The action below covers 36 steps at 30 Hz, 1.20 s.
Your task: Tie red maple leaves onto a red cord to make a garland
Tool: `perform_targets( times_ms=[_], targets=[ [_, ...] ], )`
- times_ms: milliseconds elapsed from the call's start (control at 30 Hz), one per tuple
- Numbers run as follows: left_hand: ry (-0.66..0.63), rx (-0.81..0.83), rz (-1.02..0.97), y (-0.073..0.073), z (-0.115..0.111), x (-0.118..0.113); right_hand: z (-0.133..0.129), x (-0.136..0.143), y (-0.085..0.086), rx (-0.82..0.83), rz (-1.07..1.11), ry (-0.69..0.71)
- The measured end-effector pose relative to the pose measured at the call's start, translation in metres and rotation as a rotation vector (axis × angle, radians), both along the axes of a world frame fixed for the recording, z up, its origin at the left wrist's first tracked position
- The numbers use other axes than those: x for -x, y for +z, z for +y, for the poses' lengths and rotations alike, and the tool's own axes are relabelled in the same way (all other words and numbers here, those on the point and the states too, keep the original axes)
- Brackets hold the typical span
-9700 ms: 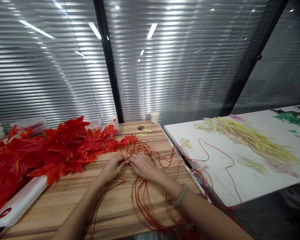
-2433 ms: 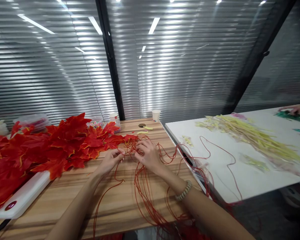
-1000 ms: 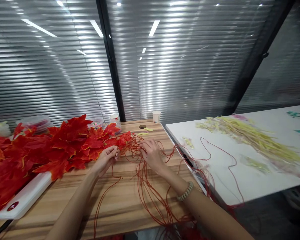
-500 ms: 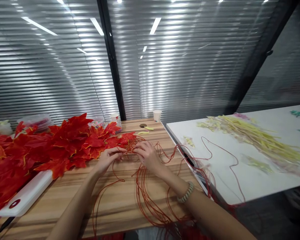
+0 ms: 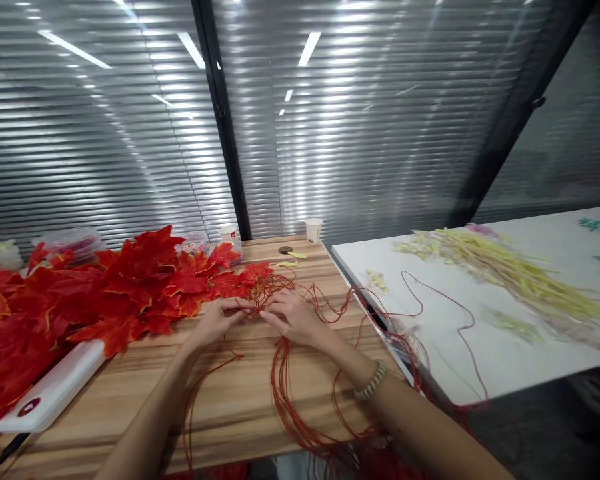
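A tangle of thin red cord [image 5: 273,285] lies on the wooden table in front of me. My left hand [image 5: 223,317] pinches the cord at the near left side of the tangle, thumb and fingers together. Close beside it, my right hand [image 5: 293,316] is also closed on the cord, its fingertips almost meeting those of the left. Long loops of the cord hang from below my right hand toward the table's front edge. More strands run right, over the gap onto the white table. The exact strands between my fingertips are too small to make out.
Red artificial maple leaves [image 5: 130,280] are heaped on the left, partly over a white flat device [image 5: 55,387] with a black cable. Paper cups [image 5: 313,231] stand at the back. On the white table [image 5: 460,380] lie yellow stems [image 5: 520,273] and small plastic packets.
My fingertips have drawn slightly nearer to each other and a little toward me. The left fingers now close more tightly on the cord, and the loose strand below them has shifted.
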<state>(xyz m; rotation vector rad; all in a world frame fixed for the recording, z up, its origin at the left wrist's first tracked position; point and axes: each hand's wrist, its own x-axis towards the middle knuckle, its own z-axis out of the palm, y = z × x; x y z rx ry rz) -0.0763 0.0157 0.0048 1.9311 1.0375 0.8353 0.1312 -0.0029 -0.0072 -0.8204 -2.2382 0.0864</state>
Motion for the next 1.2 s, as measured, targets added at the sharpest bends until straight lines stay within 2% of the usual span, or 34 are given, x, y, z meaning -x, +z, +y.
perform_targets(
  times_ms=[167,233,367,533,833,1200],
  targets=[
    [0.044,-0.053,0.031,-0.007,0.002,-0.004,0.002,0.003,-0.003,0.095,0.038,-0.122],
    [0.061,-0.045,0.027,-0.01,0.002,-0.008,0.003,0.004,-0.005,0.12,0.052,-0.131],
    [-0.007,-0.062,0.072,-0.01,0.0,-0.016,0.003,0.004,-0.007,0.107,0.009,-0.121],
    [-0.049,-0.199,0.144,-0.011,0.001,-0.016,0.003,0.003,-0.008,0.067,-0.045,-0.132],
    [0.075,-0.281,0.121,-0.015,0.001,-0.016,0.002,0.005,-0.011,0.035,-0.079,-0.114],
    [0.167,-0.445,0.091,-0.01,-0.003,-0.017,0.0,0.008,-0.005,-0.064,-0.036,-0.125]
  ],
)
